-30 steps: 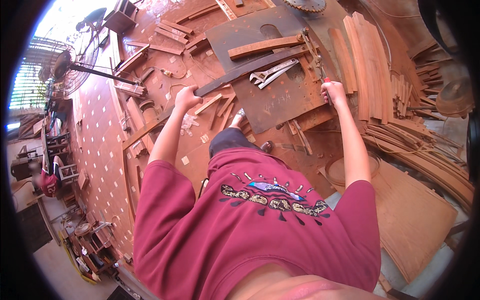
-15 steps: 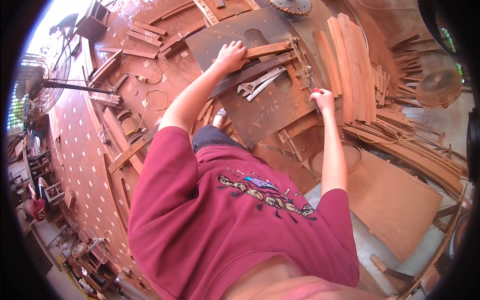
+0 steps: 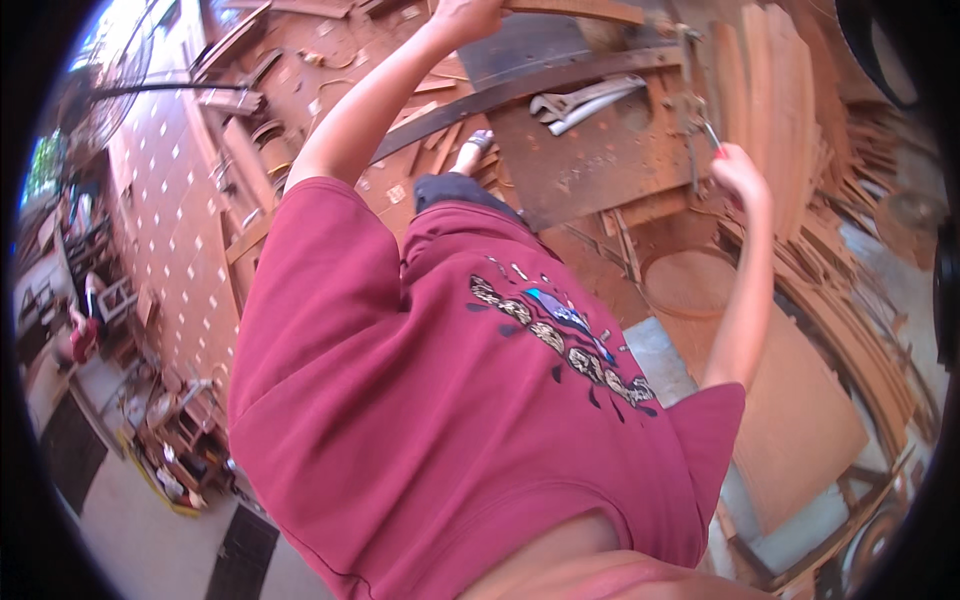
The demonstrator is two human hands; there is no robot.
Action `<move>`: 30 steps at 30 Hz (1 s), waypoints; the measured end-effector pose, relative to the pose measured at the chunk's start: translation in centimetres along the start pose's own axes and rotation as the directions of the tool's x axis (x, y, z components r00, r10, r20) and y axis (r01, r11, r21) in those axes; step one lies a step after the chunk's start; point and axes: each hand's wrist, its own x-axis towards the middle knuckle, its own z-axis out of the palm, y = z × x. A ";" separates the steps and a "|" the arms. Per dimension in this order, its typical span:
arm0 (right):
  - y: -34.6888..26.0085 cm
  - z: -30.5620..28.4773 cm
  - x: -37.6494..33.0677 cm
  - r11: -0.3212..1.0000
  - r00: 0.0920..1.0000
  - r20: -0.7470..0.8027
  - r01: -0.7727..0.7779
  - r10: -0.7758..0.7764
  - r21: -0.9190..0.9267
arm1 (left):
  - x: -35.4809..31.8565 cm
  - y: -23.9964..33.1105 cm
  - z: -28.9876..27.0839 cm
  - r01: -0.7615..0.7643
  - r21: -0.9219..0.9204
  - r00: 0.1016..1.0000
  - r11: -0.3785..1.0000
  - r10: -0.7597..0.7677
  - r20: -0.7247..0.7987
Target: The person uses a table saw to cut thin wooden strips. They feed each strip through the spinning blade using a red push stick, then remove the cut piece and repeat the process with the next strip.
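At the top edge my left hand, partly cut off by the frame, is closed on a slim wooden strip that points right. The strip's right end lies a little apart from the bolted metal clamp on the dark metal machine table. My right hand is closed round the red handle of a tool with a thin metal shaft. That shaft points up-left to the clamp; its tip is too blurred to tell. Between my hands, an adjustable wrench lies beside a dark straight bar.
Long planks are stacked right of the table. A wide wooden panel lies at lower right, near a round hoop. Offcuts and cords lie on the tiled floor at left. A fan stands far left; another person is behind it.
The view has tilted, shifting the table up and right. My left hand has drawn the wooden strip away from the clamp. My right hand still grips the red handle, slightly lower relative to the table.
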 end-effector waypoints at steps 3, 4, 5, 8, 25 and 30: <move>-0.4 0.1 0.8 0.995 0.996 0.029 -0.090 0.089 0.038 | -2.7 -5.4 -2.8 0.013 0.111 0.978 0.994 0.010 -0.206; 0.0 0.8 0.8 0.991 0.994 0.011 -0.112 0.111 0.075 | -5.9 -8.4 -4.2 0.176 0.212 0.970 0.961 -0.133 -0.203; 0.0 1.5 1.1 0.988 0.993 -0.003 -0.114 0.115 0.101 | -8.2 -11.0 -4.8 0.282 0.176 0.954 0.943 -0.255 -0.159; 3.6 4.2 3.5 0.992 0.988 -0.153 0.020 0.000 0.126 | -15.0 -17.1 -5.8 0.527 0.169 0.847 0.833 -0.531 -0.025; -0.7 3.2 1.0 0.949 0.980 -0.101 -0.139 0.174 0.282 | -18.1 -22.6 16.3 0.323 0.433 0.511 0.842 -0.540 0.669; 4.3 4.2 3.7 0.999 0.971 -0.239 -0.021 0.027 0.026 | -14.2 -19.1 13.3 0.493 -0.163 0.481 0.854 -0.111 0.870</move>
